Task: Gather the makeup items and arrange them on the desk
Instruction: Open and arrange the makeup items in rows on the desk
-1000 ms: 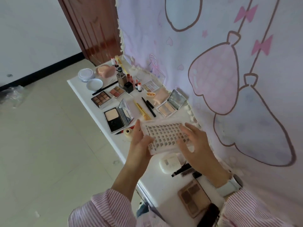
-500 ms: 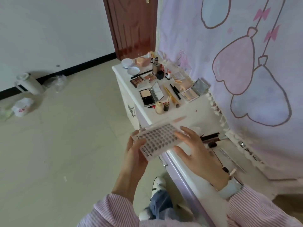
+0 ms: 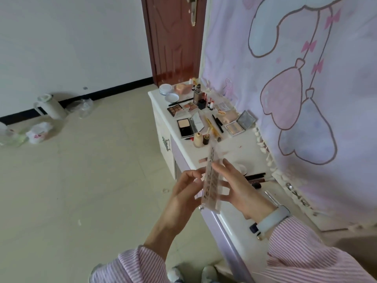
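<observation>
Change: since the earlier frame the clear lash tray (image 3: 211, 181) is turned from nearly flat to standing on its edge, and both hands are now nearer to the front edge of the tabletop (image 3: 240, 148).
Lash tray: it is held in the air between the two hands, above the front edge of the tabletop, its long side pointing away from the person; it is blurred, so the small pieces inside are not clear.
Left hand (image 3: 183, 193): the grip is on the tray, fingertips curled against its left face near the middle.
Right hand (image 3: 242, 190): the grip is also on the tray, the fingers spread and bent against its right face; a pale wristband (image 3: 272, 218) sits on the wrist.
Far end of the tabletop: two round white lids (image 3: 168, 92), a peach case, small bottles (image 3: 199, 94) and a brown palette (image 3: 175, 109) lie together.
Middle of the tabletop: a black open compact (image 3: 186, 127) lies near the front edge, a silver open compact (image 3: 239, 124) near the back edge, and pencils (image 3: 217, 124) between them.
Near the hands: dark pencils (image 3: 256, 176) lie just right of the right hand.
Back edge: a pink cartoon cloth (image 3: 295, 78) hangs behind the tabletop.
Floor (image 3: 81, 170): a white jug (image 3: 51, 108) and plastic bags lie near the wall, well apart from the tabletop.
</observation>
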Motion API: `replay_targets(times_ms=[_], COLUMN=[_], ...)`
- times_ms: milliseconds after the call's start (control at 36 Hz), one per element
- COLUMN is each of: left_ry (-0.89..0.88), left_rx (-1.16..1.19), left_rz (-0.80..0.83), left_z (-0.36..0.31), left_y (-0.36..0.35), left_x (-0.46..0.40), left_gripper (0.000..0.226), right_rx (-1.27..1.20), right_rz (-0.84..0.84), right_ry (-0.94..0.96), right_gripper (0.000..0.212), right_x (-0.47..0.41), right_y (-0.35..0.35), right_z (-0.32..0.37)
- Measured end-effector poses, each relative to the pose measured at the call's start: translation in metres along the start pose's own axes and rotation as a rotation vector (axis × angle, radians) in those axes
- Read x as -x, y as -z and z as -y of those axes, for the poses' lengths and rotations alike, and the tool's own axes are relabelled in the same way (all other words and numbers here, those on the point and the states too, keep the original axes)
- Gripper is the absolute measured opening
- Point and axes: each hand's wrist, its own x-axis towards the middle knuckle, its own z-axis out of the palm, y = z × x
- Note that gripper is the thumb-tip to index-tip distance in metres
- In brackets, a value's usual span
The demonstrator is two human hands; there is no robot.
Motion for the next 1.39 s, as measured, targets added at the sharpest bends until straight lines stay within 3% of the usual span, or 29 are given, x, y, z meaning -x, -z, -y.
replay_targets(times_ms=[111, 194, 306, 417, 500, 667, 806, 1056, 1389], left_ry=[0.054, 0.051, 0.073, 0.079, 0.070, 0.042, 0.024, -0.046, -0.026], left_rx=[0.014, 0.018, 0.113, 0.116, 0.097, 0.129, 0.245, 0.028, 0.019], left_rz=[-0.086, -0.100, -0.102, -0.143, -0.179, -0.239, -0.331, -0.385, -0.323], left_z=[0.011, 0.022, 0.039, 0.058, 0.069, 0.081, 0.084, 0.088, 0.083], left_y=[-0.013, -0.029, -0.043, -0.050, -0.051, -0.052, -0.048, -0.026, -0.011], left_x=[-0.012, -0.020, -0.029, -0.033, -0.033, -0.036, -0.047, -0.089, -0.160], left_gripper=[0.029, 0.036, 0.035, 0.043, 0.055, 0.044, 0.046, 0.072, 0.060], right_rx=[0.271, 0.431, 0.477, 0.595, 0.708, 1.007, 1.241, 1.335, 1.327], right_rz=[-0.012, 0.066, 0.139, 0.142, 0.173, 0.183, 0.179, 0.133, -0.035], right_ry=[0.083, 0.108, 0.097, 0.072, 0.098, 0.110, 0.210, 0.266, 0.249], right_gripper=[0.024, 0.038, 0.031, 0.050, 0.047, 0.051, 0.040, 0.055, 0.048], right_x=[0.005, 0.009, 0.013, 0.012, 0.014, 0.013, 0.003, -0.032, -0.089], right_y=[0.011, 0.026, 0.053, 0.073, 0.079, 0.076, 0.068, 0.066, 0.090], right_z=[0.000, -0.003, 0.000, -0.005, -0.006, -0.002, -0.003, 0.000, 0.026])
